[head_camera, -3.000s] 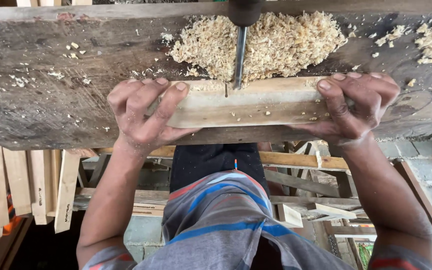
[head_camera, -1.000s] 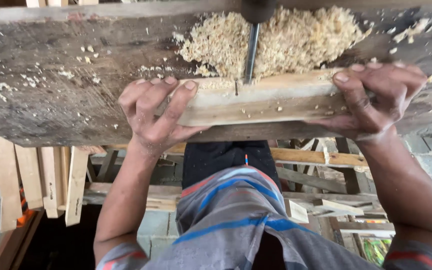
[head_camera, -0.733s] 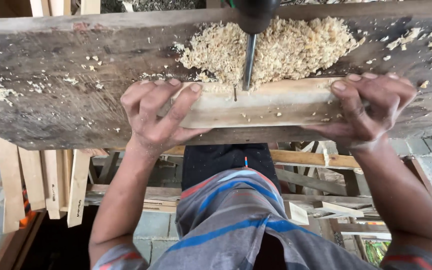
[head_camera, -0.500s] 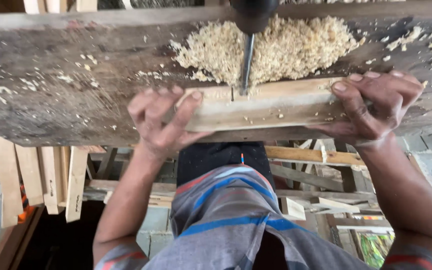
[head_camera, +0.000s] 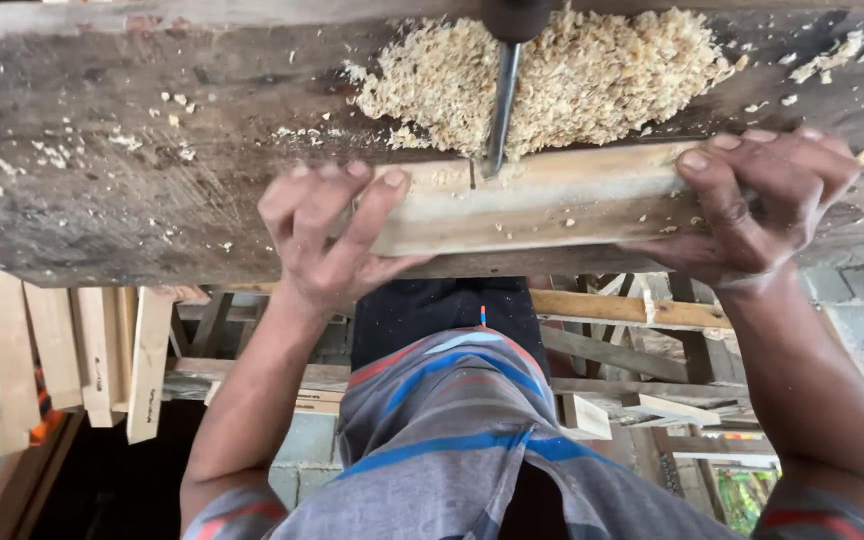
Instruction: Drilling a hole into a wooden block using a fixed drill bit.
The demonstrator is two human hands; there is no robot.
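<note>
Both hands' grip, left hand [head_camera: 327, 235] and right hand [head_camera: 762, 205], clamps one wood strip [head_camera: 552, 200].

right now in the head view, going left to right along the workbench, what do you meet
scattered wood chips → left hand gripping the pale wood block's left end → drill bit coming down at the block's far edge, in front of the sawdust pile → right hand gripping the block's right end

Your worn, dark bench [head_camera: 132, 190] carries a pale wood block [head_camera: 542, 200] near its front edge, with a sawdust heap [head_camera: 572, 75] just beyond.
</note>
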